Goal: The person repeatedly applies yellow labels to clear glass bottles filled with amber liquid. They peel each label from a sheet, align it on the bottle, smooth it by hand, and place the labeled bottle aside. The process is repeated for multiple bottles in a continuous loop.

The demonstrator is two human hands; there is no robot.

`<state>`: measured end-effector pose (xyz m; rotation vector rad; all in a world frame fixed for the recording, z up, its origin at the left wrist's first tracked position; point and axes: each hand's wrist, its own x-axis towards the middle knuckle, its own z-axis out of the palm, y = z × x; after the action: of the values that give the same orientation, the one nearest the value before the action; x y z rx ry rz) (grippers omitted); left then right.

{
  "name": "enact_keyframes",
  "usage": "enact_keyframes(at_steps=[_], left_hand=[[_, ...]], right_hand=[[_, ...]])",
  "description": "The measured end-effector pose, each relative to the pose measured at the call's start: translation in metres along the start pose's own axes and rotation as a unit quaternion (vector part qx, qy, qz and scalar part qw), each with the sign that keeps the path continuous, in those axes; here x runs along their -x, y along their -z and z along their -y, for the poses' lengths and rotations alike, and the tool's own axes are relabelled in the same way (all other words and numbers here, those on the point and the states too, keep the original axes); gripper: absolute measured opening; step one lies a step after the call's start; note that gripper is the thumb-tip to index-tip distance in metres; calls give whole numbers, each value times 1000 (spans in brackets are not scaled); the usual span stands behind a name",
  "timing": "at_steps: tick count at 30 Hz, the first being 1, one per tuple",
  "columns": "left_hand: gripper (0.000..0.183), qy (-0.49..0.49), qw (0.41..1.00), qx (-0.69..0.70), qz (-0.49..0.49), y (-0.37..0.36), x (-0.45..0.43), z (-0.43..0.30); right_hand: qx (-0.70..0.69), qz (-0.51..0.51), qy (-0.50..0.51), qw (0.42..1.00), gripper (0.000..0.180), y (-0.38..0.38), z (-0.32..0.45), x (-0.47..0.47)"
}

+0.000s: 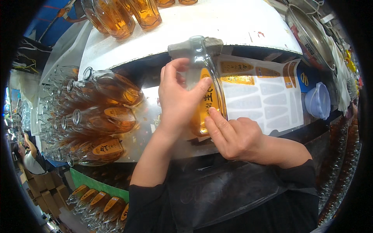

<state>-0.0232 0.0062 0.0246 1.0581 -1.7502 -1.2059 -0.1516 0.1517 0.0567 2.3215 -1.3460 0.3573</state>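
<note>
A clear glass bottle (201,64) with amber liquid lies in front of me, its neck towards the far side and resting by a grey cloth-like bundle (180,50). An orange-gold label (214,102) with dark writing is on its upper face. My left hand (183,93) grips around the bottle's left side, thumb on the upper part of the label. Two fingertips of my right hand (236,134) press the label's lower part; the other fingers are curled. Right of the bottle lies a label sheet (262,99) with a few gold labels and several bare outlines.
Many filled bottles (119,116) crowd the left of the metal table. More stand on the white surface (233,26) beyond. Labelled bottles (97,199) fill a green-edged container at lower left. A lilac bucket (317,100) stands at right. Another person (32,160) is at far left.
</note>
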Motion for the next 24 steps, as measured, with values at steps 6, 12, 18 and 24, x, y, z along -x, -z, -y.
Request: enact_keyframes(at_steps=[6,12,18,24], left_hand=[[58,-4,1000,5,0,-1,2,4],[68,-87,994,-63,26,12,15,8],[74,-209,928,-284,122,27,59,0],[75,-183,937,-273,117,23,59,4]], right_hand=[[31,48,5,998,23,6,18,16],[-208,-21,-85,974,25,20,4,11],[-400,24,-442,803,54,-19,-55,-17],[-440,24,-499,746,50,-43,-60,-37]])
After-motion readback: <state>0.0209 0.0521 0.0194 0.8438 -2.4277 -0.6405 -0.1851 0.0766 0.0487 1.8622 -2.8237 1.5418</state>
